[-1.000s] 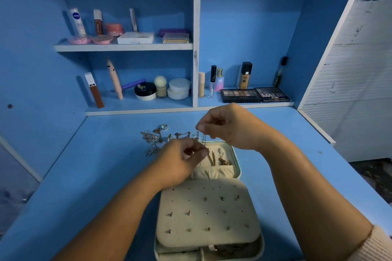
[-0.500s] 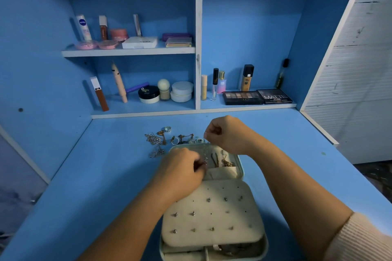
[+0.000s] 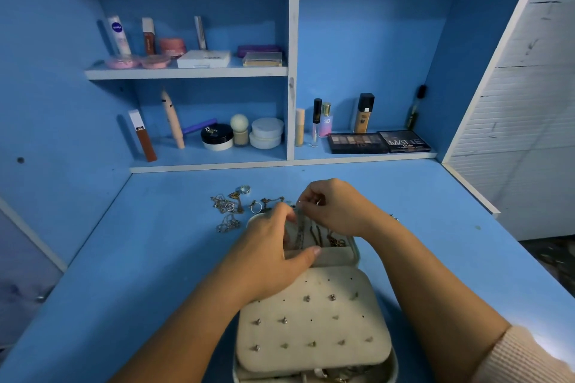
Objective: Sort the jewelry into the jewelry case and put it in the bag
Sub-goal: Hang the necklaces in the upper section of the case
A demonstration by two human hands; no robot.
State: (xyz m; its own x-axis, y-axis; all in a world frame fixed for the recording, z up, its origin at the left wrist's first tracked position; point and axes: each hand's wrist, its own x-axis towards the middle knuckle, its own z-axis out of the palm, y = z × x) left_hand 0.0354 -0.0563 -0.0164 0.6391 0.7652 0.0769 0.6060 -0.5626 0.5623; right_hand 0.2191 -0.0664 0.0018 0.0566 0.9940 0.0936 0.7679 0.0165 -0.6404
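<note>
Over the case (image 3: 354, 258), left hand (image 3: 273, 255) and right hand (image 3: 336, 208) pinch a chain (image 3: 300, 227), likely limp and snag-prone, best held by its end.

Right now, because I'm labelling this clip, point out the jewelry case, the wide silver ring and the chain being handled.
jewelry case (image 3: 270, 334): head view, bare patch of its earring panel.
wide silver ring (image 3: 245, 189): head view, on its band.
chain (image 3: 300, 228): head view, middle of its hanging length.
</note>
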